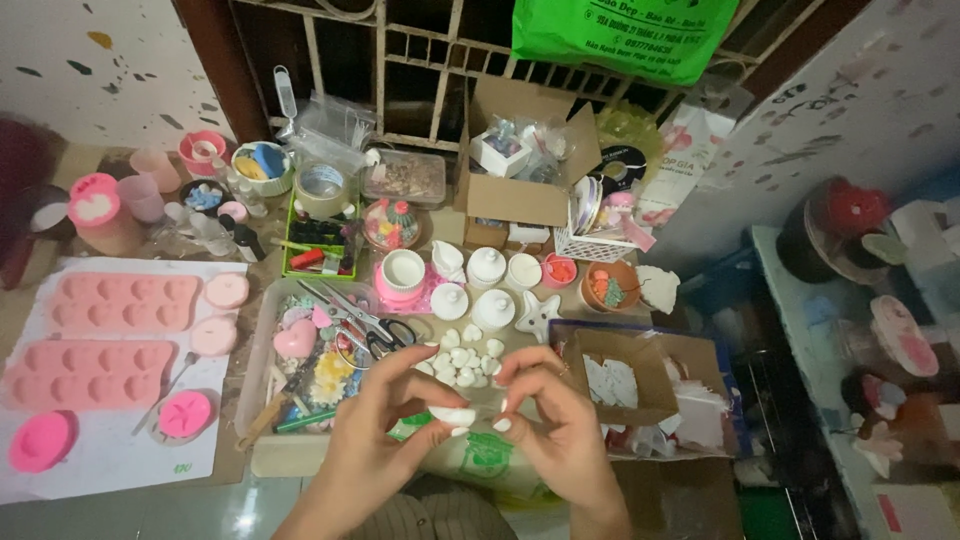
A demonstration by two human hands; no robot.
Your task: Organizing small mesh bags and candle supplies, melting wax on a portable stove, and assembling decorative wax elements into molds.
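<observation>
Head view: we see a cluttered craft floor, pink moulds [122, 302] at left; both hands, left hand [385, 425] and right hand [553, 420], pinch a small white piece [452, 413] (shape unclear) at lower centre.

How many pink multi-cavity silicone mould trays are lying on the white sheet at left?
2: an upper mould tray beside the sheet's top edge, and a lower mould tray just below it. Small round pink moulds nearby are not counted.

Pink moulds [122, 304], white plaster pieces [462, 362], a green bag [622, 32], white-speckled wall [110, 62].
</observation>
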